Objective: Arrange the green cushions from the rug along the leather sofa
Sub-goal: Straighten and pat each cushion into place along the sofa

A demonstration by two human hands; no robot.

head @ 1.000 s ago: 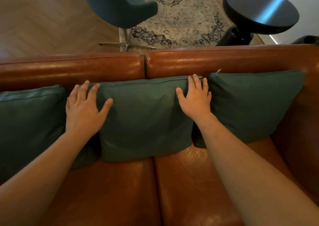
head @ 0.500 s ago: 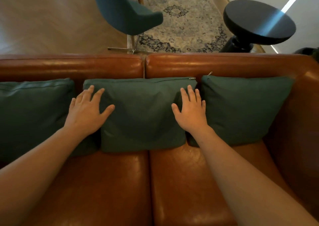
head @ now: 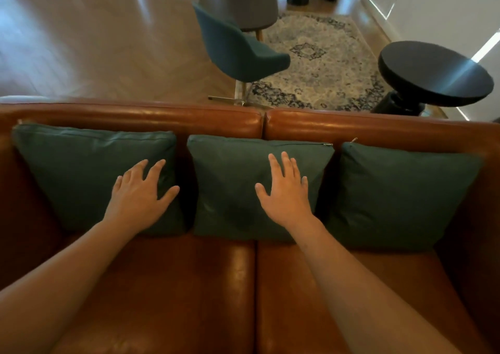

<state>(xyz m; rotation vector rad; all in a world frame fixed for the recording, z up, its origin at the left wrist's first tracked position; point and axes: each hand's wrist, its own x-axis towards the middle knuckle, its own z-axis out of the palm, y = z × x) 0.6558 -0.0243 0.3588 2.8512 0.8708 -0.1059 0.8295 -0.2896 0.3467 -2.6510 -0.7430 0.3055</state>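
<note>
Three green cushions lean side by side against the back of the brown leather sofa [head: 173, 286]. The left cushion [head: 81, 172] stands by the left arm, the middle cushion [head: 232, 186] sits over the seat seam, and the right cushion [head: 400, 196] fills the right corner. My left hand [head: 138, 196] lies flat with spread fingers over the right part of the left cushion. My right hand [head: 286, 191] lies flat with spread fingers over the right half of the middle cushion. Neither hand grips anything.
Behind the sofa a patterned rug [head: 319, 64] covers part of the wooden floor [head: 94, 42]. A teal swivel chair [head: 238, 53] stands at the rug's left edge, a round black side table [head: 433, 77] at the right, and a brown table [head: 240, 7] farther back.
My view has pulled back and up, showing more floor and rug. My left hand shifted from the middle cushion's left edge onto the left cushion. My right hand slid lower on the middle cushion.
</note>
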